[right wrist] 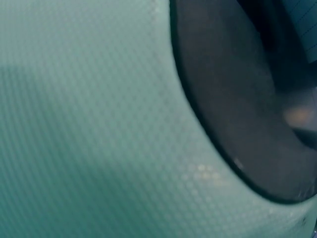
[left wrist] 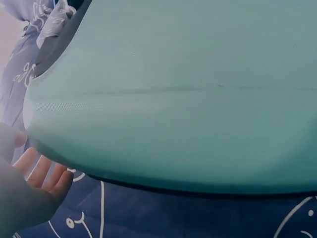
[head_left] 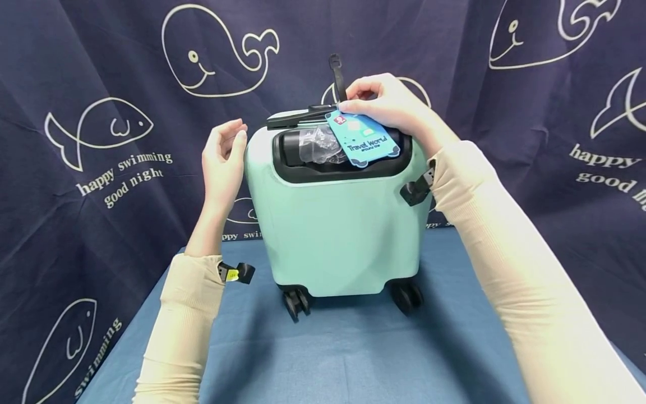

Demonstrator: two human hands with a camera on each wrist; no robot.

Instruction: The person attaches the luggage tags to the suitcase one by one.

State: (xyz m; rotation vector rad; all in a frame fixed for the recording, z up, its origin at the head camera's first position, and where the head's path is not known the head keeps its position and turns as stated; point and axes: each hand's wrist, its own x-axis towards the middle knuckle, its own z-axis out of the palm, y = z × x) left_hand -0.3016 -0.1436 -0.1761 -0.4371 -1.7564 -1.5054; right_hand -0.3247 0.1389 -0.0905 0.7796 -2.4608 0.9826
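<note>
A mint-green suitcase [head_left: 343,235] stands upright on its black wheels [head_left: 296,303], a dark recess in its upper front. My right hand [head_left: 391,106] pinches the top corner of a blue luggage tag [head_left: 364,139] printed "Travel World". From that corner a black strap [head_left: 337,70] sticks up, its end loose. My left hand [head_left: 224,160] is beside the suitcase's upper left edge, fingers loosely bent and holding nothing. In the left wrist view, the fingers [left wrist: 39,171] are near the rounded edge of the shell [left wrist: 173,124]. Only shell and the dark recess [right wrist: 223,99] fill most of the right wrist view.
Crumpled clear plastic [head_left: 320,145] wraps part of the dark bar in the recess. A black handle piece [head_left: 298,119] lies across the suitcase top. Blue cloth [head_left: 323,359] covers the table, and a navy curtain [head_left: 126,224] with whale and fish drawings hangs close behind.
</note>
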